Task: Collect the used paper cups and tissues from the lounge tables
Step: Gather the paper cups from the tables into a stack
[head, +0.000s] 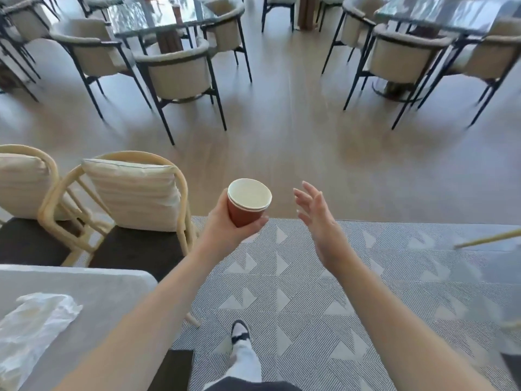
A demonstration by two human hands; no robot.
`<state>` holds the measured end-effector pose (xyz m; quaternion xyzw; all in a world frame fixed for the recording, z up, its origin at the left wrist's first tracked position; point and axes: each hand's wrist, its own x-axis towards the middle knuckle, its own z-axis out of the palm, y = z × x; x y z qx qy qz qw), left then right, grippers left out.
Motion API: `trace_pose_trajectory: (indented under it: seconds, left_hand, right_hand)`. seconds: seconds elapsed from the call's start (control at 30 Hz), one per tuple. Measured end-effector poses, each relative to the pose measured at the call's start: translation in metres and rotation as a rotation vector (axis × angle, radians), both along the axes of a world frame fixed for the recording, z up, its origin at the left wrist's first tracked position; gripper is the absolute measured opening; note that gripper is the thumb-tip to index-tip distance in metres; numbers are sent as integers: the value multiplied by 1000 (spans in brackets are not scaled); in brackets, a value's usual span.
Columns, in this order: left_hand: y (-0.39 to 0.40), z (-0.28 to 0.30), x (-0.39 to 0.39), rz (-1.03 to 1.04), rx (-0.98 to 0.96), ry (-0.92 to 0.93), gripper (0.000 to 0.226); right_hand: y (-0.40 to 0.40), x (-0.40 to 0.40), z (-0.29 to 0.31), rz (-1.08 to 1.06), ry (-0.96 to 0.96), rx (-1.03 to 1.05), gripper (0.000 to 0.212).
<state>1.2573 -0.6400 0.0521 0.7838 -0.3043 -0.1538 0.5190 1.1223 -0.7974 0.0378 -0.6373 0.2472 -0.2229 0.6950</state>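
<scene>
cups [247, 203]: a nested stack of red paper ones with white insides and rolled rims sits upright in the left hand [225, 227], out in front of the person over the near edge of the rug [324, 306]. the fingers curl under and round the stack's lower part, thumb on its left side. two rims show one inside the other; more than that i cannot tell. the right hand [318, 218] is just beside the stack, apart from it, fingers spread and loosely bent, holding nothing.

tissues [31, 325] lie crumpled, white and thin, on the grey table [112, 286] at lower left, well apart from the stack. the table has a rounded corner and a matte top.

behind the table stand two pale cane chairs [135, 190] with bent round frames, ribbed cream back cushions and dark seats. the rug is grey with striped triangles. beyond it the floor [282, 136] is smooth light wood. further off, glass-topped tables [158, 15] are ringed by tub chairs [177, 71] with cream upholstery and thin black legs. a shoe [241, 333] and pale trouser leg show on the rug below. a pale rod [487, 239] juts in from the right edge, blurred.
</scene>
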Motion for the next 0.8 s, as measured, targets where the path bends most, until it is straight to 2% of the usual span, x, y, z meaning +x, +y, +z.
trace_pose_trajectory:
  seconds: [0.37,0.57,0.8]
  left_hand:
    - [-102,9,128,-136,-45,-13,65]
    - [-172,5,164,-229,-62,-4,62]
    - [-269,-6,199,-230,-46,36,60]
  right_hand:
    - [-84,97,17,-151,21,-59,52]
    - [-140,125,19,-214,14,-85,55]
    - [-229,170,4,-207,28,-56,60]
